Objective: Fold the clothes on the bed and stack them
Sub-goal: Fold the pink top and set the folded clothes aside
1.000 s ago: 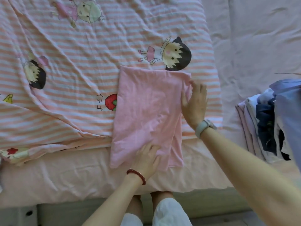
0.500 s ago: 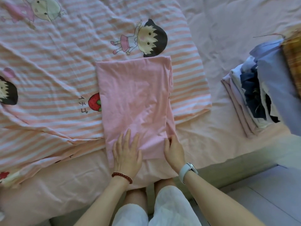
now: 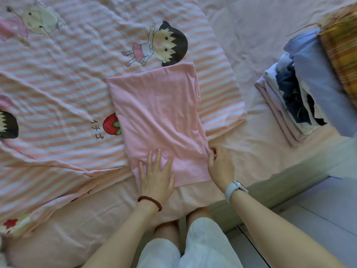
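A pink garment (image 3: 158,117), folded into a long rectangle, lies on the striped cartoon-print quilt (image 3: 63,88) near the bed's front edge. My left hand (image 3: 156,175) rests flat on its near end with fingers spread. My right hand (image 3: 220,167) is at the garment's near right edge, fingers bent and touching the fabric there; whether it pinches the edge is unclear. A stack of folded clothes (image 3: 293,105) in white, navy and light blue sits on the bed at the right.
The pink bed sheet (image 3: 241,35) stretches beyond the quilt to the right. A yellow-brown patterned cloth (image 3: 342,45) tops the far right. The bed edge and grey floor (image 3: 318,215) are at lower right; my knees are against the bed.
My right hand came down from the garment's far right corner to its near right edge. My left hand flattened out on the near end. The view shifted, bringing the stack closer in.
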### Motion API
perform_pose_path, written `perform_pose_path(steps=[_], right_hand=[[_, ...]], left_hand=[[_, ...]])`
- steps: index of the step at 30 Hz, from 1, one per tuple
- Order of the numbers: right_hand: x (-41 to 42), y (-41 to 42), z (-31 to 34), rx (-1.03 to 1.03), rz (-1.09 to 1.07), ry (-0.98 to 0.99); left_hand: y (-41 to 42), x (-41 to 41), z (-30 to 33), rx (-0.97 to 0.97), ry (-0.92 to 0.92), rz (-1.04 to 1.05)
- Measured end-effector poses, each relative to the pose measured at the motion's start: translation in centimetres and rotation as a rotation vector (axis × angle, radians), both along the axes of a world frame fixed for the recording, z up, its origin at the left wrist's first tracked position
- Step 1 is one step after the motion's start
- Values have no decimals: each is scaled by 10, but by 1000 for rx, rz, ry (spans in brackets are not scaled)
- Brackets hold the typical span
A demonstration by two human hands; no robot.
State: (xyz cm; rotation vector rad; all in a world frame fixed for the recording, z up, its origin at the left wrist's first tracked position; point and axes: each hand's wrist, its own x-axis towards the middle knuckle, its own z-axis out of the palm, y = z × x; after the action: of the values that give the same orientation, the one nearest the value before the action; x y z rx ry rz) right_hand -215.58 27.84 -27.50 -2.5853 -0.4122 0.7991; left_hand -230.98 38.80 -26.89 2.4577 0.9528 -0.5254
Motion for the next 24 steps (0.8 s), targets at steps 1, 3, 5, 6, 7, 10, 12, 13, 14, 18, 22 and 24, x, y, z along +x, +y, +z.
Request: perform_pose_path(steps=[1, 3, 5, 6, 7, 10, 12, 13, 14, 18, 22, 24], right_hand=[[5, 12, 4, 76, -1, -32], [21, 43, 13, 211, 14, -105], [43, 78, 22, 314, 53, -182], [54, 95, 26, 343, 73, -208], [65, 111, 29, 354, 91, -220], [92, 149, 30, 280, 94, -190], [106, 163, 28, 216, 105, -158], [111, 168, 28, 212, 122, -146], [116, 172, 27, 224, 130, -135], [127, 185, 26, 262, 114, -143], [132, 191, 29, 264, 129, -259], [137, 195, 31, 270, 152, -310]], left_hand=[[3, -1, 1, 12, -10, 0], [12, -1, 2, 33, 25, -8], [20, 4, 1, 49, 34, -12], [23, 8, 0, 61, 34, -29], [26, 13, -1, 74, 38, -53], [32, 25, -5, 99, 74, -99], [32, 29, -9, 113, 97, -124], [31, 30, -10, 115, 103, -137], [30, 31, -11, 113, 102, -152], [21, 32, -12, 75, 54, -247], [7, 40, -15, 38, 53, -443], [1, 47, -17, 4, 58, -539]])
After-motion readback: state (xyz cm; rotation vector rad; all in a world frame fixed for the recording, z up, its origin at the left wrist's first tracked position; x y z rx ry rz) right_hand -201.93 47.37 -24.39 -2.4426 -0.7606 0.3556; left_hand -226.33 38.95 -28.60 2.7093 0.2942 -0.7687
